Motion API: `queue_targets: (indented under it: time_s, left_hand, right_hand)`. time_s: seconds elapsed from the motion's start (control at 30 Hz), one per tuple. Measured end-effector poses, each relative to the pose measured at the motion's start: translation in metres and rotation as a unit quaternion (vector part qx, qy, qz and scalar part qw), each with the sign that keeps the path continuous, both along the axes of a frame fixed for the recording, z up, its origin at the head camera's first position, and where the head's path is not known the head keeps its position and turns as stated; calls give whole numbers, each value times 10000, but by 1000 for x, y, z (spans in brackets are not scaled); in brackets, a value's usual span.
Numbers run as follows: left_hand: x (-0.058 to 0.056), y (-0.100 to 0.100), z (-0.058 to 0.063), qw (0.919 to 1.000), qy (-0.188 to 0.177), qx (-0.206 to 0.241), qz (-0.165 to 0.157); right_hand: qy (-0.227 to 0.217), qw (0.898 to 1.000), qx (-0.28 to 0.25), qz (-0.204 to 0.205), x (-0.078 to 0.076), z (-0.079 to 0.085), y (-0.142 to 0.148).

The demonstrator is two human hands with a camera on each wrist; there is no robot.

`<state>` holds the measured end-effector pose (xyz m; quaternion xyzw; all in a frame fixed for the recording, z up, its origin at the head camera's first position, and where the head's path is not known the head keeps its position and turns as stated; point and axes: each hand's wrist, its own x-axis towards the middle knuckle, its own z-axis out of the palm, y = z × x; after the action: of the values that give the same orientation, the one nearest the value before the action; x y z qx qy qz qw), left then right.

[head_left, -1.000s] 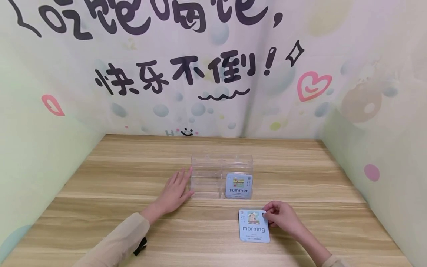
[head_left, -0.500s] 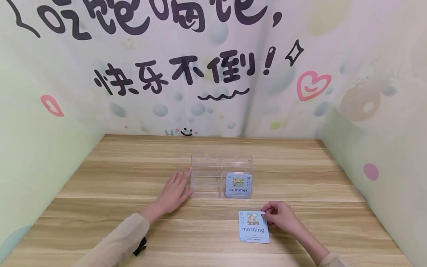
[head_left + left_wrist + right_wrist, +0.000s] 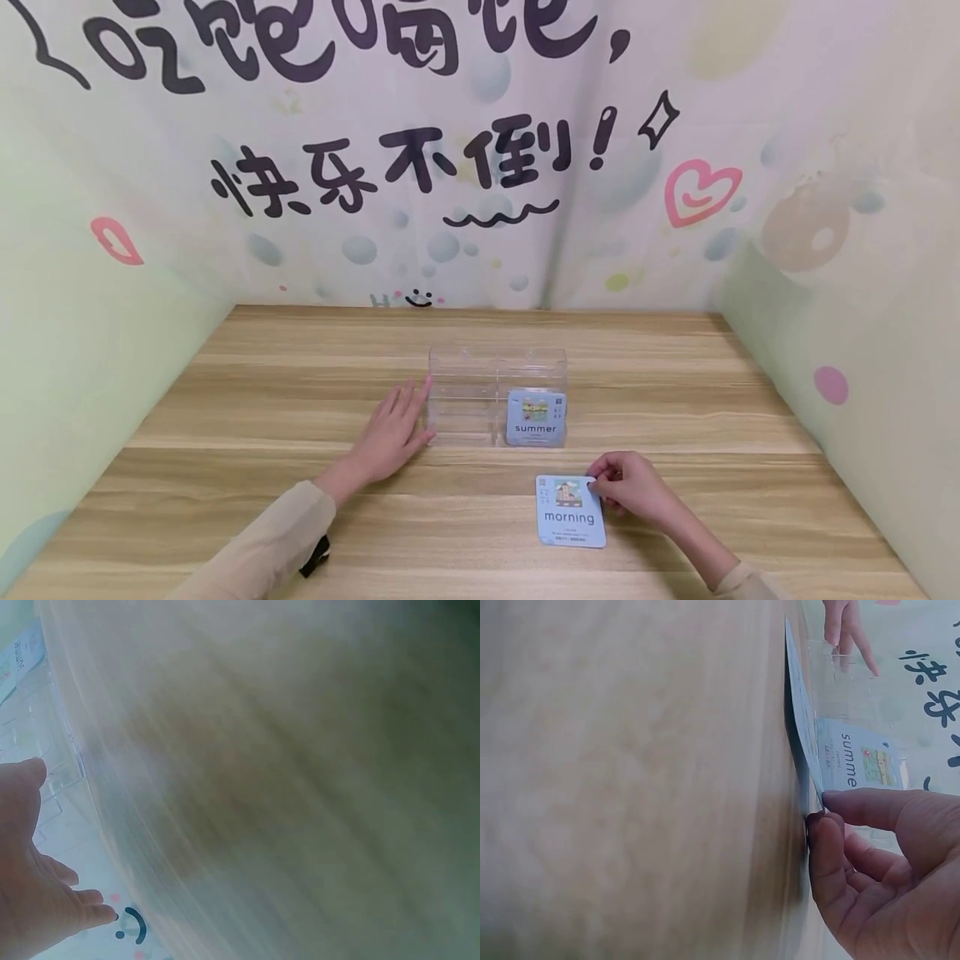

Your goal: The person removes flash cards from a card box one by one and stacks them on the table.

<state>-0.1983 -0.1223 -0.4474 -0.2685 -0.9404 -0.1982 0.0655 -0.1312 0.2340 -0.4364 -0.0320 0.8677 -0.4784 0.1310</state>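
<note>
One pale blue "summer" card (image 3: 536, 417) already stands in the clear acrylic box (image 3: 497, 396) beside the left hand (image 3: 392, 434)'s flat, straight fingers, while the right hand (image 3: 628, 487)'s fingers pinch the light blue square "morning" card (image 3: 570, 511), its edge raised off the wooden counter (image 3: 300, 517).

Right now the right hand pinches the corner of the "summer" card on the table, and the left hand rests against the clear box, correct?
Not quite: the right hand pinches the "morning" card, as the head view shows. The "summer" card stands in the clear box, which the left hand rests against.
</note>
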Motion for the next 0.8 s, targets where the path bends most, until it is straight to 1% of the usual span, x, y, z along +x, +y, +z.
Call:
queue_targets:
  time_s: [0.23, 0.43, 0.63, 0.8]
  left_hand:
    - [0, 0, 0, 10000, 34, -1, -3]
    - [1, 1, 0, 10000, -20, -4, -3]
    - [1, 0, 0, 10000, -87, 19, 8]
    - [1, 1, 1, 10000, -74, 54, 5]
  right_hand:
    - [120, 9998, -73, 115, -2, 1, 2]
    - [132, 9999, -104, 22, -1, 3, 4]
    - [225, 9997, 45, -48, -1, 8, 7]
    - [413, 9989, 212, 42, 0, 13, 8]
